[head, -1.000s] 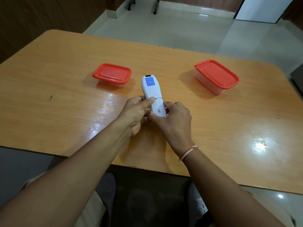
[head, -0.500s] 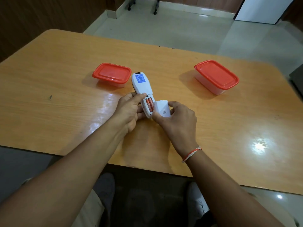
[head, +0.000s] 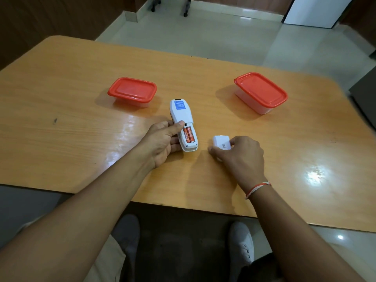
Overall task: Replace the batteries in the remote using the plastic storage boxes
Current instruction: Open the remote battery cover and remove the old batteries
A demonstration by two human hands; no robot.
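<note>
My left hand (head: 162, 141) holds the remote (head: 183, 125) just left of the frame's middle, its back turned up, thumb across the back at the top edge of the open battery bay and fingers curled under its left side. The remote's far end points toward the upper part of the frame and carries a blue label (head: 179, 106). Two orange batteries (head: 188, 134) lie side by side in the bay, uncovered. Just right of the remote, apart from it, my right hand (head: 240, 154) pinches the white battery cover (head: 221, 143) between thumb and fingertips, low over the tabletop; I cannot tell whether the cover touches the wood. A red-and-white thread bracelet (head: 257, 189) circles that wrist.

The tabletop (head: 71, 123) is glossy orange-brown wood with rounded corners, showing bright glare patches and a small dark mark toward the left. Beyond it lies a pale tiled floor (head: 203, 33), dark wood panelling in the upper left, castored chair legs at the top edge and a white panel in the upper right.

Two clear plastic storage boxes stand closed under red lids: the shallower left box (head: 132, 91) just beyond the remote's far end, the deeper right box (head: 261, 92) well apart toward the upper right. Their contents cannot be made out. At the bottom of the frame my shoes (head: 241, 241) rest on the dark floor under the tabletop.
</note>
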